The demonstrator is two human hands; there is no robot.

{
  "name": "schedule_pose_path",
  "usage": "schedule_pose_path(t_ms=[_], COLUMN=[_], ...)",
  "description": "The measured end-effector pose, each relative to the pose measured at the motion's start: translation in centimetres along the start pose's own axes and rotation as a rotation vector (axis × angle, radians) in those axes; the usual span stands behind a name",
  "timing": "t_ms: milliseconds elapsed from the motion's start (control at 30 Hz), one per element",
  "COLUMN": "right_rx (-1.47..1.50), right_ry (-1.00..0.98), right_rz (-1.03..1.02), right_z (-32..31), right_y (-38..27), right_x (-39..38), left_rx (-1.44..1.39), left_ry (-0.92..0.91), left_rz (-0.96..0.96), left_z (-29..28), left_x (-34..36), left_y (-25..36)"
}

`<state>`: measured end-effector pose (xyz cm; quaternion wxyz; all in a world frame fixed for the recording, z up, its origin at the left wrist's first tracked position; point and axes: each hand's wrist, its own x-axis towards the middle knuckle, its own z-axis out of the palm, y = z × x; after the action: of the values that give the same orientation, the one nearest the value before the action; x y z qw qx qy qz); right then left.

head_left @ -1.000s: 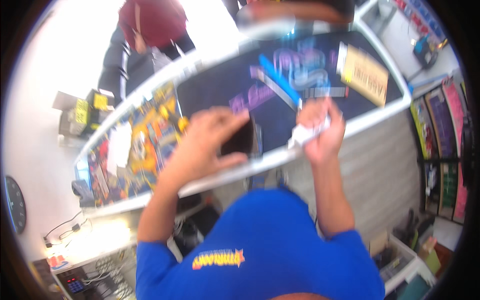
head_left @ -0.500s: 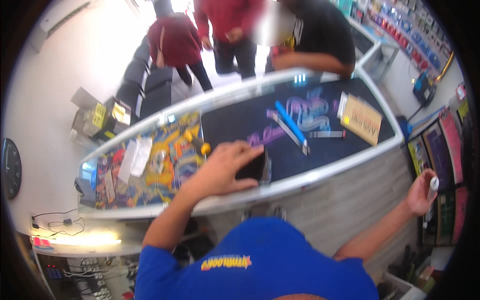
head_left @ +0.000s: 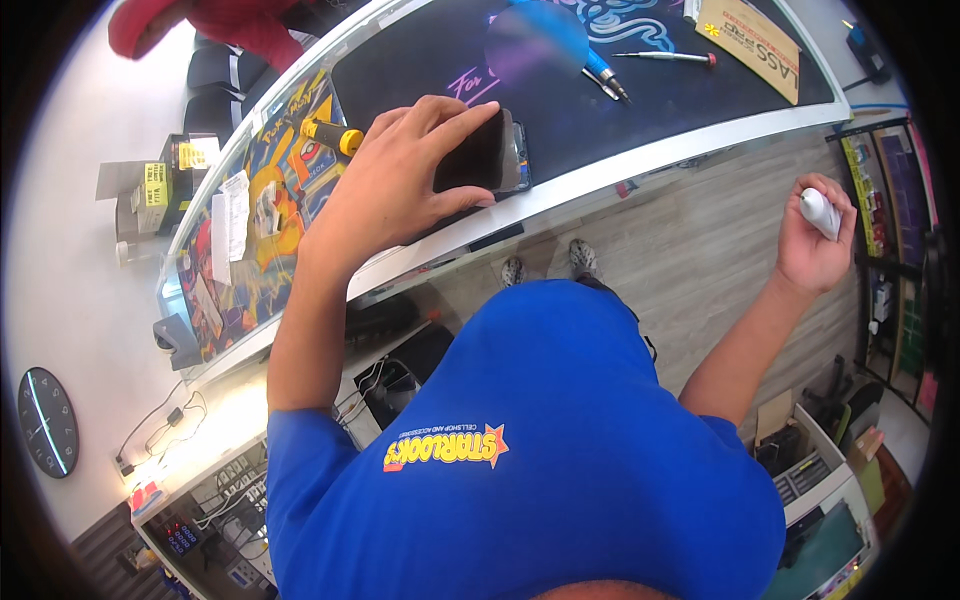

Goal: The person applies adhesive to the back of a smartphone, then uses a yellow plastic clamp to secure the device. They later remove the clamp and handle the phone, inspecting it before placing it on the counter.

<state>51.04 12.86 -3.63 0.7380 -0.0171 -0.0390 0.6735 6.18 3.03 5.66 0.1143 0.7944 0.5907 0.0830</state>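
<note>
Across the far right of a black mat (head_left: 585,130): blue pen-like tool (head_left: 602,70), slim metal tool (head_left: 662,57) and brown card packet (head_left: 752,50); to its left, a yellow-and-black handle (head_left: 333,137). At the near edge lies a flat, glossy dark phone (head_left: 476,160). Left hand (head_left: 400,170) spread wide over it, firmness of hold unclear; right hand (head_left: 812,245) closed round a smooth white tube (head_left: 821,212)
</note>
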Motion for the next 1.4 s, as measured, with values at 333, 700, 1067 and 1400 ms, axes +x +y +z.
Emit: schedule_pose_path(t_ms=[333, 700, 1067, 1400], right_rx=[0.016, 0.027, 0.021, -0.013], right_ry=[0.008, 0.016, 0.013, 0.035], right_rz=[0.086, 0.11, 0.108, 0.153], right_z=[0.8, 1.0, 1.6, 2.0], right_y=[2.8, 3.2, 3.8, 5.9], right_x=[-0.1, -0.4, -0.6, -0.6], left_rx=[0.049, 0.082, 0.041, -0.035], left_ry=[-0.018, -0.014, 0.038, 0.032], left_rz=[-0.013, 0.038, 0.058, 0.054], left_z=[0.9, 1.4, 1.8, 4.2], left_x=[0.0, 0.1, -1.0, -6.8], left_y=[-0.1, -0.6, -1.3, -2.0])
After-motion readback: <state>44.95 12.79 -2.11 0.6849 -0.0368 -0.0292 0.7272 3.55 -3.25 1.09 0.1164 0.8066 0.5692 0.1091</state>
